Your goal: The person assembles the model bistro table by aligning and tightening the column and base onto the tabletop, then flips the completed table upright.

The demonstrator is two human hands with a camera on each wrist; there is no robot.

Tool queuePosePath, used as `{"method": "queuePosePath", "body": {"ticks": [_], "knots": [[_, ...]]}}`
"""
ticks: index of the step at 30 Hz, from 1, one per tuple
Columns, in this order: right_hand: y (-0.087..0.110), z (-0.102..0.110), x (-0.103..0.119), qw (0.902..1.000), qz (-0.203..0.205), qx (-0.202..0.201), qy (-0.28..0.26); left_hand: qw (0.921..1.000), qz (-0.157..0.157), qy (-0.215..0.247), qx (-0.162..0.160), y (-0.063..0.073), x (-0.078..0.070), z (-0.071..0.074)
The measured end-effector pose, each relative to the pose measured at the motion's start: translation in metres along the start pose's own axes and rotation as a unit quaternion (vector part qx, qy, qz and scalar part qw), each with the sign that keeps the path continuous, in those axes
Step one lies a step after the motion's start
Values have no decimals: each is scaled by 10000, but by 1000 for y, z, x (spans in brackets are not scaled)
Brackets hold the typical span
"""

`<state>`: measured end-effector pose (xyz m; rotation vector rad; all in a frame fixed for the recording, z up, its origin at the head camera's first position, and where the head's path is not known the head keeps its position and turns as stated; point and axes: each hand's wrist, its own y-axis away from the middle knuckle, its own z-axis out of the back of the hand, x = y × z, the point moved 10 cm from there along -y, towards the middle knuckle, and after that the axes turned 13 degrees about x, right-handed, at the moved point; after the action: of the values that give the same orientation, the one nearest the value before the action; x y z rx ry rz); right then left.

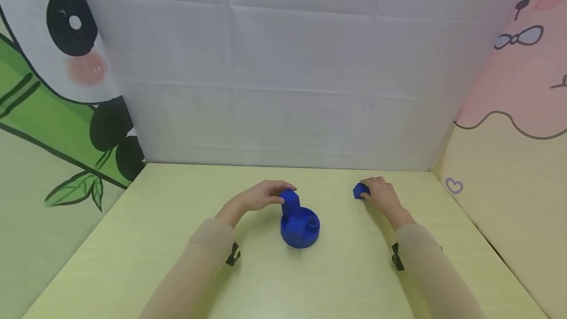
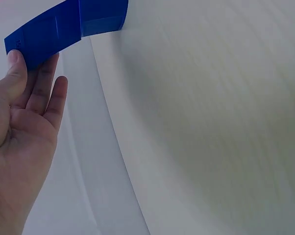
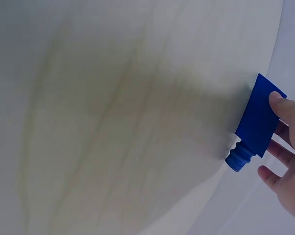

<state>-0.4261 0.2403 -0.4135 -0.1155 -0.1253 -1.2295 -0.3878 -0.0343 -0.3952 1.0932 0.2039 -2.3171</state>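
My left hand (image 1: 263,197) pinches the upper part of a tall blue six-sided block (image 1: 290,203) between thumb and fingers. That block stands at the far side of a round blue base (image 1: 300,245). Inside the base's rim are a second blue block (image 1: 294,228) and a small round piece with a hole (image 1: 312,223). Off to the right, my right hand (image 1: 383,196) holds another blue six-sided block (image 1: 359,191). In the right wrist view, this block (image 3: 259,118) shows a ridged round stub (image 3: 239,156) at one end, with my thumb on its side.
The pale wooden tabletop (image 1: 336,274) extends around both hands. A white cloth wall (image 1: 283,87) rises behind its far edge. Painted panels stand on both sides, a green one (image 1: 66,161) at left and a pink and cream one (image 1: 514,171) at right.
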Motion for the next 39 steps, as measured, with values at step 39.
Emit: {"method": "queuePosePath", "body": {"ticks": [39], "knots": [[36,75,35,9483,-287,-711,-3080,9590,1217,-24,-2560,56,-60,-29]]}}
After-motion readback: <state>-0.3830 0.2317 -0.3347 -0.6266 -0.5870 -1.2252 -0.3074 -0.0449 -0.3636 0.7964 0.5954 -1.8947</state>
